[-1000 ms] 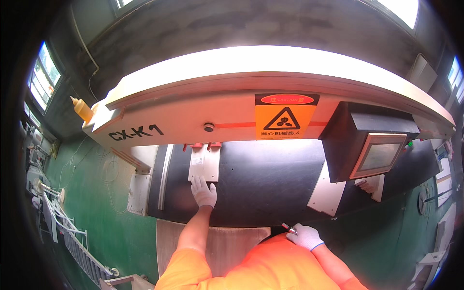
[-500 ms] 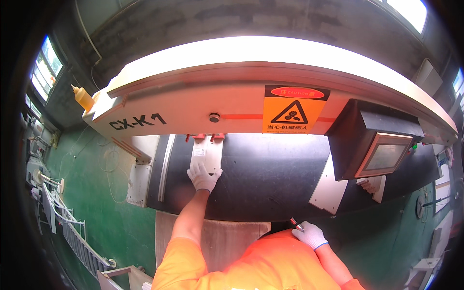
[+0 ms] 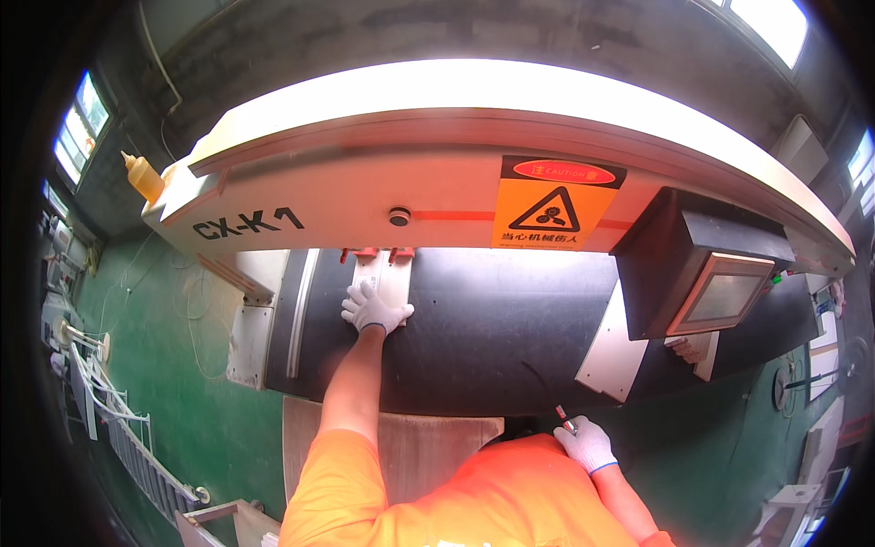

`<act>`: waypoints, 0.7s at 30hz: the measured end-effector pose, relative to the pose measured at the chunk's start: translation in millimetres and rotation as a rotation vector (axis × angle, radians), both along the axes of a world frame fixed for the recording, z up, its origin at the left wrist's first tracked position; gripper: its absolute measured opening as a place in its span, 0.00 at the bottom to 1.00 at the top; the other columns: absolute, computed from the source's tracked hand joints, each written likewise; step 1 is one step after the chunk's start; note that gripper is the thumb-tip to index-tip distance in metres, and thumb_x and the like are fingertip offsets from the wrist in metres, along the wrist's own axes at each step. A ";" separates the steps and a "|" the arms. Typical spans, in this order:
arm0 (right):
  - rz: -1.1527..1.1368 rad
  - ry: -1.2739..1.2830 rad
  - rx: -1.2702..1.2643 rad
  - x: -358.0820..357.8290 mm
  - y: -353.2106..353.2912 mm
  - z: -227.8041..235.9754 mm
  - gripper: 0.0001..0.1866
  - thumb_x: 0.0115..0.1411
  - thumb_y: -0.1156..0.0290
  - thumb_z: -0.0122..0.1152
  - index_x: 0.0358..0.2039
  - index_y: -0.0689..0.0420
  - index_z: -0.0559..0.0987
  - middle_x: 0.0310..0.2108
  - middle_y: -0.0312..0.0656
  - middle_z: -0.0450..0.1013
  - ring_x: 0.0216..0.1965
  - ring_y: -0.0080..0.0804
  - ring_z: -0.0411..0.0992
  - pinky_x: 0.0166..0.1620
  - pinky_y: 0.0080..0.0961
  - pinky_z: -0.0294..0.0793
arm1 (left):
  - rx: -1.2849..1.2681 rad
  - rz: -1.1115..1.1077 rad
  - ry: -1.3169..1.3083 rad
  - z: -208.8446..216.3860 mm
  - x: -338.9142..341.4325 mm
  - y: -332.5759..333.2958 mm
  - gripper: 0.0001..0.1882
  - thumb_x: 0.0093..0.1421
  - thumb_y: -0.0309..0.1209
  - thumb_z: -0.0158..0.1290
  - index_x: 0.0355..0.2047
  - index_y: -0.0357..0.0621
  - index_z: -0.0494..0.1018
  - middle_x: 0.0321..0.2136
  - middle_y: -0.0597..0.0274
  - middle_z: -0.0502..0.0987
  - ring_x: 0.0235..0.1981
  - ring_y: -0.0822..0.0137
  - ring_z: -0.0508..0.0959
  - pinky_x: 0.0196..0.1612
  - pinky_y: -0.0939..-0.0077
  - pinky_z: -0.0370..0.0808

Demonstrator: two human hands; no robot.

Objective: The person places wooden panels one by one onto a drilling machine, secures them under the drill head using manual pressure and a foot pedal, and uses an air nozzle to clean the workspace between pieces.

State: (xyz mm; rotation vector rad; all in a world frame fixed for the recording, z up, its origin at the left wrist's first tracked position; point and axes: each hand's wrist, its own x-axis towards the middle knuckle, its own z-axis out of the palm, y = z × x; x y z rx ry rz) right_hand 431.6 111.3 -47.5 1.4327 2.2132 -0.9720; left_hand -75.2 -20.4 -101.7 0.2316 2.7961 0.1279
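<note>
My left hand (image 3: 375, 308), in a white knit glove, lies with fingers spread on a pale flat board (image 3: 396, 284). The board rests on the black machine table (image 3: 483, 337). Its far end is at two red clamp-like parts (image 3: 401, 254) beneath the machine's white beam (image 3: 337, 205). Close to my body at the table's near edge, my gloved right hand (image 3: 588, 445) is closed round a slim red, silver and black pen-like thing (image 3: 566, 419); its exact kind cannot be made out.
A black-housed screen (image 3: 725, 294) hangs from the beam at right, above a white plate (image 3: 615, 351). A metal rail (image 3: 303, 314) runs left of the board. A yellow squeeze bottle (image 3: 144, 180) stands on the beam's left end. A wooden surface (image 3: 428, 442) lies before me.
My left hand has slid slightly farther along the board, its fingers now spread wider. My right hand still holds the pen-like thing, which now points more upright. The whole view has shifted a little.
</note>
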 end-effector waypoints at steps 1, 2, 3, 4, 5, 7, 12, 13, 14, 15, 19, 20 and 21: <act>0.027 -0.002 -0.018 0.0 -0.4 0.1 0.30 0.65 0.43 0.64 0.49 0.60 0.83 0.43 0.60 0.84 0.50 0.63 0.82 0.54 0.50 0.79 | -0.002 0.003 0.003 -1.1 0.1 -0.2 0.76 0.45 0.68 0.74 0.83 0.44 0.46 0.83 0.40 0.45 0.81 0.35 0.49 0.79 0.39 0.47; 0.054 -0.004 -0.035 -1.0 -1.5 1.3 0.30 0.65 0.43 0.65 0.49 0.60 0.83 0.43 0.60 0.84 0.50 0.62 0.82 0.55 0.50 0.79 | -0.005 0.006 0.006 -2.8 0.3 -0.6 0.75 0.46 0.67 0.74 0.82 0.44 0.47 0.83 0.40 0.45 0.80 0.35 0.50 0.79 0.40 0.48; 0.078 -0.004 -0.051 -2.8 -1.9 2.7 0.29 0.65 0.43 0.65 0.50 0.59 0.84 0.43 0.60 0.85 0.50 0.62 0.82 0.55 0.50 0.79 | -0.006 0.006 0.011 -3.0 0.0 0.2 0.74 0.46 0.66 0.74 0.82 0.44 0.47 0.82 0.40 0.45 0.80 0.36 0.50 0.79 0.40 0.48; 0.111 -0.024 -0.070 -5.0 -1.5 2.6 0.29 0.65 0.43 0.65 0.50 0.59 0.84 0.44 0.59 0.85 0.50 0.62 0.82 0.55 0.49 0.79 | -0.009 0.006 0.011 -2.4 0.3 0.4 0.74 0.46 0.66 0.74 0.82 0.44 0.47 0.82 0.40 0.45 0.80 0.36 0.50 0.79 0.40 0.48; 0.144 -0.044 -0.088 -7.4 -0.6 1.5 0.29 0.65 0.44 0.65 0.50 0.58 0.84 0.44 0.59 0.85 0.50 0.62 0.83 0.55 0.49 0.79 | -0.012 0.007 0.011 -1.6 0.8 0.3 0.74 0.46 0.66 0.73 0.82 0.44 0.47 0.82 0.40 0.45 0.80 0.36 0.50 0.79 0.40 0.48; 0.204 -0.045 -0.093 -9.2 -0.1 -0.9 0.29 0.65 0.44 0.65 0.51 0.58 0.84 0.44 0.59 0.85 0.50 0.61 0.83 0.55 0.48 0.80 | -0.019 0.006 0.009 0.1 1.2 0.5 0.74 0.46 0.67 0.73 0.82 0.44 0.47 0.83 0.40 0.45 0.80 0.36 0.50 0.79 0.40 0.48; 0.336 -0.003 -0.106 -15.6 0.2 2.7 0.31 0.68 0.43 0.60 0.57 0.57 0.81 0.50 0.58 0.84 0.54 0.62 0.82 0.57 0.51 0.79 | -0.032 0.003 -0.008 7.6 3.2 2.2 0.75 0.47 0.67 0.72 0.83 0.44 0.45 0.83 0.40 0.45 0.81 0.35 0.49 0.79 0.40 0.47; 0.340 -0.010 -0.103 -16.5 0.4 2.3 0.31 0.68 0.43 0.60 0.57 0.56 0.81 0.50 0.58 0.84 0.54 0.62 0.82 0.57 0.51 0.79 | -0.030 0.002 -0.009 6.8 2.5 2.2 0.75 0.47 0.67 0.72 0.83 0.44 0.45 0.83 0.40 0.45 0.81 0.35 0.49 0.79 0.39 0.47; 0.345 -0.018 -0.101 -17.4 0.7 1.5 0.30 0.68 0.43 0.60 0.57 0.56 0.81 0.51 0.58 0.84 0.54 0.62 0.82 0.57 0.51 0.79 | -0.029 0.001 -0.010 5.1 1.6 2.5 0.75 0.47 0.67 0.72 0.83 0.44 0.45 0.83 0.40 0.44 0.81 0.35 0.48 0.80 0.39 0.46; 0.352 -0.027 -0.100 -18.2 1.0 0.9 0.30 0.68 0.43 0.60 0.57 0.55 0.81 0.51 0.58 0.84 0.54 0.62 0.82 0.57 0.51 0.79 | -0.029 0.003 -0.012 3.2 1.3 1.2 0.75 0.47 0.67 0.72 0.83 0.44 0.45 0.83 0.40 0.44 0.81 0.35 0.48 0.80 0.39 0.46; 0.356 -0.040 -0.086 -20.4 0.9 3.8 0.30 0.68 0.42 0.60 0.57 0.55 0.81 0.50 0.57 0.85 0.54 0.61 0.82 0.57 0.51 0.80 | -0.027 0.002 -0.016 -0.3 0.0 1.4 0.76 0.47 0.67 0.72 0.83 0.43 0.44 0.83 0.39 0.43 0.82 0.34 0.46 0.80 0.38 0.45; 0.357 -0.042 -0.082 -20.1 1.2 3.0 0.30 0.68 0.42 0.60 0.57 0.54 0.82 0.50 0.57 0.85 0.54 0.61 0.82 0.57 0.51 0.80 | -0.027 0.000 -0.018 -1.6 -0.5 2.0 0.76 0.47 0.68 0.72 0.83 0.43 0.44 0.83 0.39 0.43 0.82 0.34 0.46 0.80 0.38 0.45; 0.360 -0.043 -0.079 -21.8 1.1 4.9 0.30 0.68 0.42 0.60 0.57 0.54 0.82 0.49 0.57 0.85 0.53 0.61 0.82 0.57 0.51 0.80 | -0.028 -0.001 -0.018 -2.2 -0.9 1.8 0.76 0.47 0.68 0.72 0.83 0.43 0.44 0.83 0.38 0.43 0.82 0.33 0.45 0.80 0.38 0.45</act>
